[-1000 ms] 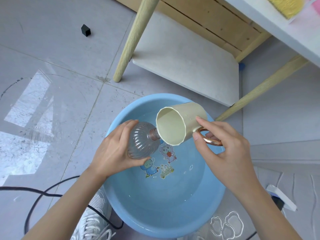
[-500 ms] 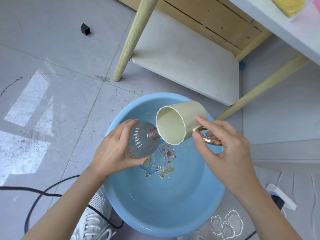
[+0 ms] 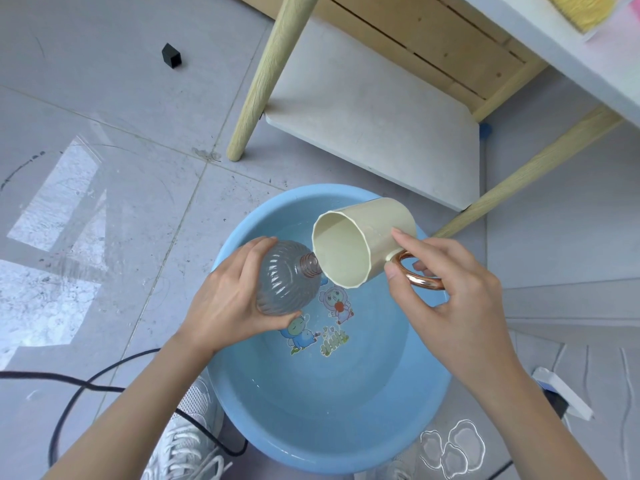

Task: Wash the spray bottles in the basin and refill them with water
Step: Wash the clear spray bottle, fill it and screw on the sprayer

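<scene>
Snugly, left hand (image 3: 227, 308) fingers wrap the bottle (image 3: 284, 285); right hand (image 3: 460, 306) fingers hold the mug (image 3: 384, 223) handle.

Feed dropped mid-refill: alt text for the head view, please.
Over a blue basin, the left hand grips a clear ribbed bottle with its neck open, while the right hand tips a cream mug by its copper handle, rim at the bottle's neck. Shallow water lies in the basin.

a home, by the look of it. grey tiled floor (image 3: 104, 98), a wooden-legged table (image 3: 273, 77), a cartoon-printed blue basin (image 3: 311, 441) on the floor.
</scene>
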